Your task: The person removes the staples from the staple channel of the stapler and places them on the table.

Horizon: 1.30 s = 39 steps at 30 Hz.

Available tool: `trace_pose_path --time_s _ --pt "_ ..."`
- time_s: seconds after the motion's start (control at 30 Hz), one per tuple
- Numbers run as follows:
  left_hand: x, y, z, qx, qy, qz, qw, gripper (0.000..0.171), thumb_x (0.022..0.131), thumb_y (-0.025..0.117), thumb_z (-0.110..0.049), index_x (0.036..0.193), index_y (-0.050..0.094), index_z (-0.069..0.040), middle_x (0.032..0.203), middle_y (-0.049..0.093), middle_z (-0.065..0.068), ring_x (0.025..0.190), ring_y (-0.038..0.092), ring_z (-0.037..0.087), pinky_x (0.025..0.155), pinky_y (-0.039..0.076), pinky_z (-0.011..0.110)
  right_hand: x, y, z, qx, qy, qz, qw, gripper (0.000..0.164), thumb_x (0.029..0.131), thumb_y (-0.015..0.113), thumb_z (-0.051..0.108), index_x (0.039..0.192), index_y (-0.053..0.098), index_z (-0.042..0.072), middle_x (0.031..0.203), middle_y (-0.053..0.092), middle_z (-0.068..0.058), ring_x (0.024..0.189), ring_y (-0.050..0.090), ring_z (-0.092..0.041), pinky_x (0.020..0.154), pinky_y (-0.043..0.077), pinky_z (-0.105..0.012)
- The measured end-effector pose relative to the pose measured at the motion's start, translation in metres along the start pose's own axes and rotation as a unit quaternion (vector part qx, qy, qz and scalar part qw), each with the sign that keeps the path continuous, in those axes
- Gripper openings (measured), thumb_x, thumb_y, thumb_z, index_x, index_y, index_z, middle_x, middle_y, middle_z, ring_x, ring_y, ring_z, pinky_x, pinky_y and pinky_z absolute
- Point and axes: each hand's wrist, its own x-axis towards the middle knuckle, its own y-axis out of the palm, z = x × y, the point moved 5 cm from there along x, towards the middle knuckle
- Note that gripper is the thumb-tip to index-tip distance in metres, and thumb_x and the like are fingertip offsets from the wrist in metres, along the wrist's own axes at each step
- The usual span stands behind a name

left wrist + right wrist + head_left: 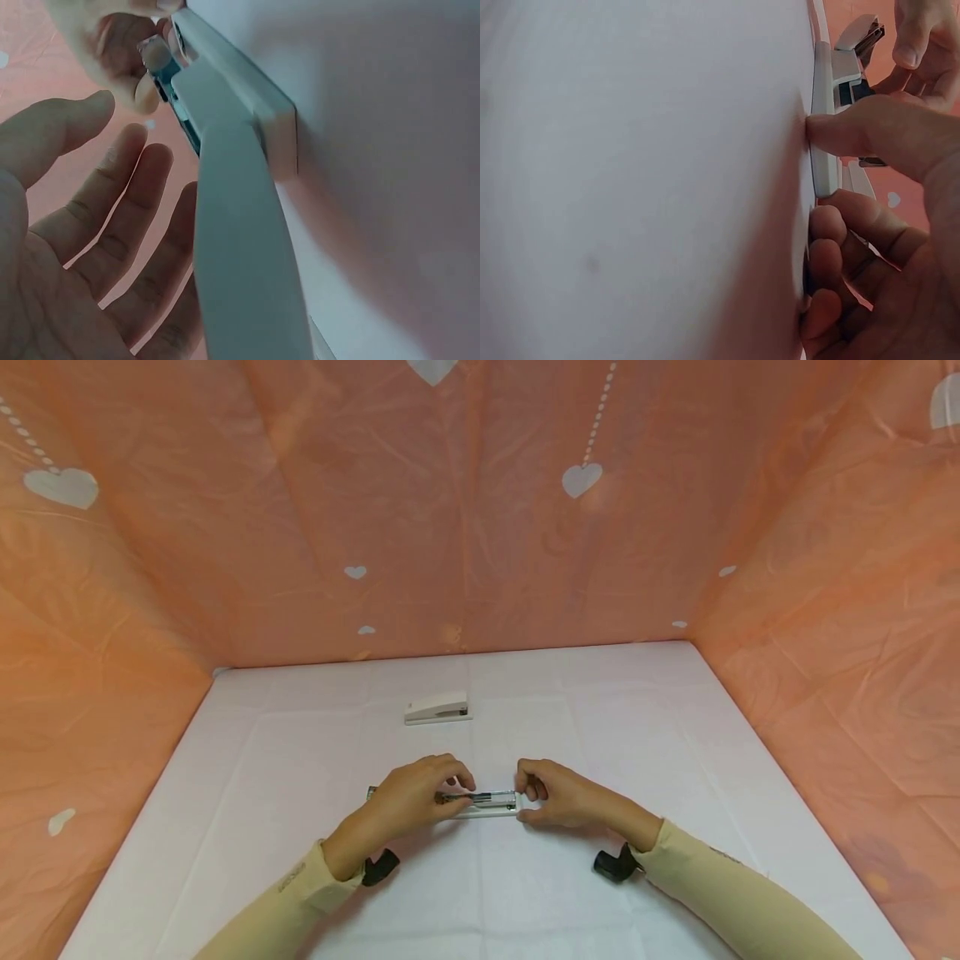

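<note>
The unfolded stapler (pixel 491 804) is lying on the counter (pixel 525 902), its long axis running sideways between the right hand (pixel 564 793), which is pinching its end, and the left hand (pixel 420 789), which is reaching alongside, fingers loosely extended.

Curtained-off booth, room type unclear: orange heart-print curtain (pixel 510 552) fills top, left and right of frame; white cloth-covered table (pixel 315 727) across lower middle.

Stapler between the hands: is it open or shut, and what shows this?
The stapler is open: the left wrist view shows its top cover swung back from its base.
</note>
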Motion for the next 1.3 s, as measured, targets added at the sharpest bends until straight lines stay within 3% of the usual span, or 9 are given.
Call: trace_pose_path --time_s 0.43,0.83,1.03,1.3 --pt "0.009 0.015 -0.008 0.004 0.001 0.014 0.9999 0.014 0.097 0.083 -0.028 0.108 0.079 -0.021 0.106 0.072 -0.006 0.094 0.07 0.013 0.076 0.056 0.03 0.001 0.0 -0.003 -0.008 -0.002 -0.001 1.0 0.032 0.088 0.087 0.004 0.098 0.058 0.011 0.085 0.054 0.0 0.074 0.048 -0.01 0.068 0.042 -0.023" --pt "0.009 0.018 -0.012 0.009 -0.002 0.026 0.9996 0.014 0.097 0.082 -0.027 0.109 0.083 -0.019 0.111 0.071 -0.007 0.095 0.067 0.014 0.073 0.053 0.027 0.001 0.001 -0.003 -0.01 -0.006 0.0 1.0 0.031 0.088 0.086 0.003 0.097 0.057 0.01 0.085 0.054 0.0 0.073 0.048 -0.009 0.067 0.042 -0.022" --pt "0.008 0.02 -0.011 0.007 0.003 0.03 0.9995 0.014 0.099 0.081 -0.025 0.111 0.084 -0.019 0.116 0.07 -0.006 0.103 0.068 0.016 0.077 0.056 0.03 0.002 0.0 -0.002 -0.015 -0.004 -0.001 1.0 0.031 0.089 0.086 0.004 0.097 0.057 0.01 0.085 0.054 0.001 0.073 0.048 -0.009 0.068 0.041 -0.022" --pt "0.008 0.022 -0.007 -0.032 0.009 0.048 0.9983 0.019 0.101 0.078 -0.022 0.118 0.083 -0.014 0.123 0.068 -0.003 0.112 0.067 0.02 0.089 0.058 0.038 0.001 0.0 -0.003 -0.014 -0.004 -0.001 1.0 0.031 0.089 0.087 0.006 0.097 0.058 0.01 0.085 0.054 0.0 0.074 0.049 -0.01 0.068 0.042 -0.023"
